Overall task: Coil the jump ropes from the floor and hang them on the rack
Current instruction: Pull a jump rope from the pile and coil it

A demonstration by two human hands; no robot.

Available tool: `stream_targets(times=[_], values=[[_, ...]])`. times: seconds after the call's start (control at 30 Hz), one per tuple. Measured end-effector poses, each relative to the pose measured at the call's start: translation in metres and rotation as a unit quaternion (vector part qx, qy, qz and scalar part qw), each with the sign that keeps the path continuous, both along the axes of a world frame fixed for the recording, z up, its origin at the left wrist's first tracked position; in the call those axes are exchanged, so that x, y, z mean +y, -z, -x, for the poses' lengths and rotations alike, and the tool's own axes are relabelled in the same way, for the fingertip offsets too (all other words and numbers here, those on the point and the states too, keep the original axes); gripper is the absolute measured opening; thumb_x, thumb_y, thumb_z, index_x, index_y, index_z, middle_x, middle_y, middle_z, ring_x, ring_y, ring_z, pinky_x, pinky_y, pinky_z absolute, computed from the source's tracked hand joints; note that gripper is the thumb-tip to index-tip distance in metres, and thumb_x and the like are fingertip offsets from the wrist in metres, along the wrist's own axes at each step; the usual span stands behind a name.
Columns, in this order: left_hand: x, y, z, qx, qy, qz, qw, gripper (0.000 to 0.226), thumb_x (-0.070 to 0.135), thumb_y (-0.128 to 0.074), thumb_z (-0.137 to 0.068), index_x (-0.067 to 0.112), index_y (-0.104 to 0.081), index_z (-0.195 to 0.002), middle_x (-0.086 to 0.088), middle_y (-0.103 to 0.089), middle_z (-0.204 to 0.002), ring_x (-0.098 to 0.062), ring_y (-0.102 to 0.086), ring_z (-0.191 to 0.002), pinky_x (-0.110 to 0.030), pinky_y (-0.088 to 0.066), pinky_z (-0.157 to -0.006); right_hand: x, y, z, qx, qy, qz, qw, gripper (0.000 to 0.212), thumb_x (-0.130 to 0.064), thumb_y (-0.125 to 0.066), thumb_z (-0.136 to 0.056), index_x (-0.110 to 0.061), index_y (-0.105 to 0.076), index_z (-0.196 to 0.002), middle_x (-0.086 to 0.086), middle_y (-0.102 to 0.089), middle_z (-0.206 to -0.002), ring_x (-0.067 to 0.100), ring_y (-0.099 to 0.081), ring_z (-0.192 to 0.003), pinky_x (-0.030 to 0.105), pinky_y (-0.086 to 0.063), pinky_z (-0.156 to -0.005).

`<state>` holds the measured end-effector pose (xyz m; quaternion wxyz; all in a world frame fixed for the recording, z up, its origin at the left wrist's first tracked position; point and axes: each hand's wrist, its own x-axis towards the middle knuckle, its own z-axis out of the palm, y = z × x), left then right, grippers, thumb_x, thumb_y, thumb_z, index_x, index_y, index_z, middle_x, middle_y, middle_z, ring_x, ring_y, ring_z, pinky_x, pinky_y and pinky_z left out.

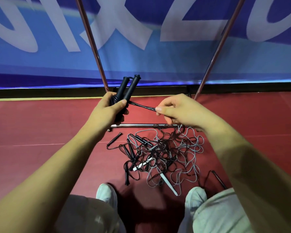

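My left hand [107, 109] grips two black jump-rope handles [127, 89] side by side, pointing up and away, with coiled black cord bunched in the palm. A doubled strand of that black cord [142, 105] runs taut to my right hand [176, 110], which pinches it between thumb and fingers. Below my hands a tangled pile of jump ropes [160, 152] lies on the red floor, black and grey cords with black handles and white handles [169, 183]. The rack's two reddish uprights [91, 42] rise at an angle on either side, and its chrome base bar [141, 125] lies on the floor.
A blue banner with large pale letters [141, 61] stands along the far edge of the red floor [40, 125]. My two pale shoes [107, 194] and trouser knees are at the bottom. A single black handle [114, 139] lies left of the pile.
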<state>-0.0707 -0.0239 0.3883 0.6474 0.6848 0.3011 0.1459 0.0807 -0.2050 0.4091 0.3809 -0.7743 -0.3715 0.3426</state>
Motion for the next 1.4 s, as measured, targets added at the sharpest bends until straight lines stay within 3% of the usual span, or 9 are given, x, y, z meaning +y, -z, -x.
stream_targets(times=[0.23, 0.4, 0.5, 0.67, 0.97, 1.1, 1.17, 1.23, 1.4], values=[[0.003, 0.013, 0.004, 0.166, 0.074, -0.333, 0.925, 0.032, 0.026, -0.070, -0.090, 0.020, -0.046, -0.111, -0.001, -0.066, -0.092, -0.023, -0.063, -0.077, -0.031, -0.046, -0.065, 0.011, -0.008, 0.022, 0.009, -0.038, 0.008, 0.999, 0.013, -0.022, -0.071, -0.086, -0.009, -0.074, -0.083, -0.008, -0.050, -0.048, 0.010, -0.040, -0.047, 0.022, -0.031, -0.050], [-0.016, 0.027, 0.006, 0.240, 0.186, -0.425, 0.853, 0.032, 0.022, -0.065, -0.083, 0.019, -0.046, -0.108, -0.010, -0.066, -0.091, -0.040, -0.063, -0.086, -0.041, -0.051, -0.066, 0.017, -0.005, 0.031, -0.014, -0.032, 0.029, 0.999, 0.008, -0.015, -0.074, -0.079, -0.008, -0.073, -0.075, -0.009, -0.047, -0.046, 0.005, -0.034, -0.041, 0.020, -0.026, -0.044], [-0.018, 0.026, 0.007, 0.239, 0.257, -0.407, 0.844, 0.030, 0.024, -0.072, -0.076, 0.025, -0.054, -0.100, 0.002, -0.062, -0.080, -0.029, -0.063, -0.083, -0.036, -0.051, -0.066, 0.013, -0.006, 0.027, -0.019, -0.025, 0.014, 0.999, 0.007, -0.015, -0.075, -0.079, -0.013, -0.074, -0.073, -0.005, -0.059, -0.053, 0.005, -0.043, -0.046, 0.017, -0.034, -0.047], [-0.030, 0.031, 0.005, 0.215, 0.318, -0.295, 0.875, 0.043, 0.065, -0.077, -0.067, 0.037, -0.064, -0.097, 0.010, -0.069, -0.078, -0.008, -0.065, -0.077, -0.029, -0.054, -0.075, 0.010, -0.003, 0.023, -0.052, -0.025, -0.016, 0.998, 0.009, -0.020, -0.079, -0.076, -0.015, -0.074, -0.071, 0.004, -0.069, -0.064, 0.007, -0.052, -0.054, 0.025, -0.042, -0.056], [-0.026, 0.019, 0.009, 0.089, 0.417, -0.195, 0.883, 0.025, 0.030, -0.073, -0.082, 0.035, -0.061, -0.103, 0.001, -0.070, -0.090, -0.023, -0.066, -0.082, -0.046, -0.055, -0.079, 0.005, 0.006, 0.005, -0.033, 0.021, -0.043, 0.998, 0.024, -0.030, -0.090, -0.062, -0.016, -0.073, -0.072, 0.011, -0.070, -0.071, 0.013, -0.055, -0.061, 0.029, -0.042, -0.065], [-0.025, 0.003, 0.012, 0.005, 0.362, -0.078, 0.929, 0.044, 0.033, -0.072, -0.082, 0.009, -0.059, -0.116, 0.003, -0.060, -0.075, -0.012, -0.055, -0.066, -0.029, -0.049, -0.061, 0.002, 0.015, -0.007, 0.076, 0.052, -0.058, 0.994, 0.007, -0.010, -0.078, -0.075, -0.015, -0.072, -0.076, 0.014, -0.070, -0.070, 0.016, -0.057, -0.062, 0.027, -0.044, -0.063], [-0.024, -0.001, 0.012, -0.038, 0.317, -0.001, 0.948, 0.044, 0.033, -0.067, -0.084, 0.005, -0.053, -0.114, -0.008, -0.058, -0.074, -0.023, -0.055, -0.064, -0.031, -0.047, -0.058, 0.003, 0.019, -0.010, 0.134, 0.055, -0.064, 0.987, 0.014, 0.001, -0.069, -0.083, -0.013, -0.071, -0.079, 0.005, -0.066, -0.061, 0.015, -0.053, -0.054, 0.025, -0.044, -0.055], [-0.023, -0.002, 0.011, -0.072, 0.268, 0.043, 0.960, 0.045, 0.031, -0.064, -0.087, 0.007, -0.048, -0.121, -0.016, -0.059, -0.071, -0.029, -0.055, -0.061, -0.035, -0.046, -0.059, 0.004, 0.019, -0.008, 0.128, 0.045, -0.055, 0.989, 0.005, -0.009, -0.069, -0.087, -0.012, -0.073, -0.085, 0.002, -0.065, -0.061, 0.017, -0.051, -0.055, 0.027, -0.043, -0.054], [-0.023, -0.014, 0.009, -0.144, 0.190, 0.105, 0.965, 0.056, 0.019, -0.051, -0.095, 0.030, -0.039, -0.149, -0.021, -0.051, -0.077, -0.029, -0.057, -0.061, -0.026, -0.045, -0.052, 0.004, 0.016, 0.001, 0.138, 0.015, -0.008, 0.990, 0.030, -0.032, -0.058, -0.097, -0.008, -0.072, -0.090, -0.001, -0.053, -0.055, 0.011, -0.040, -0.049, 0.025, -0.034, -0.052]])
